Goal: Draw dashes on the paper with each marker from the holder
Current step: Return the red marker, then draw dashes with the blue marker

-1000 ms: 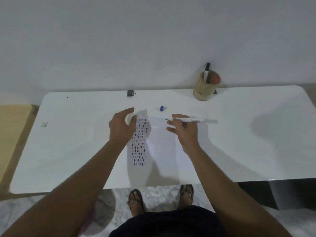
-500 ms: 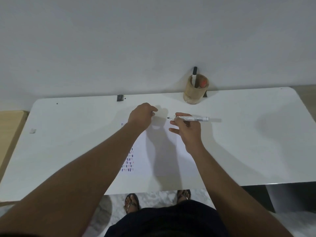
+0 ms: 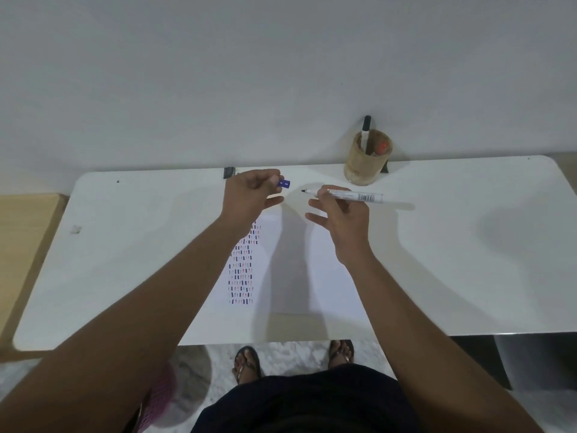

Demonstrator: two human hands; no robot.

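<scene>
L hand pinch grip (fingers curled); R hand pinching, other fingers splayed.

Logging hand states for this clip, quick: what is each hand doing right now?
Left hand: closed, pinching the blue cap.
Right hand: holding the uncapped marker in thumb and forefinger, other fingers spread.

Head cam, fwd-down over table.

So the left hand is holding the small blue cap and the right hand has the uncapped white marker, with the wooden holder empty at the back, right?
Not quite: in the head view the wooden holder is not empty. It holds a black-capped white marker and an orange-topped one. The rest stands: left hand holds the small blue cap, right hand the uncapped white marker.
</scene>
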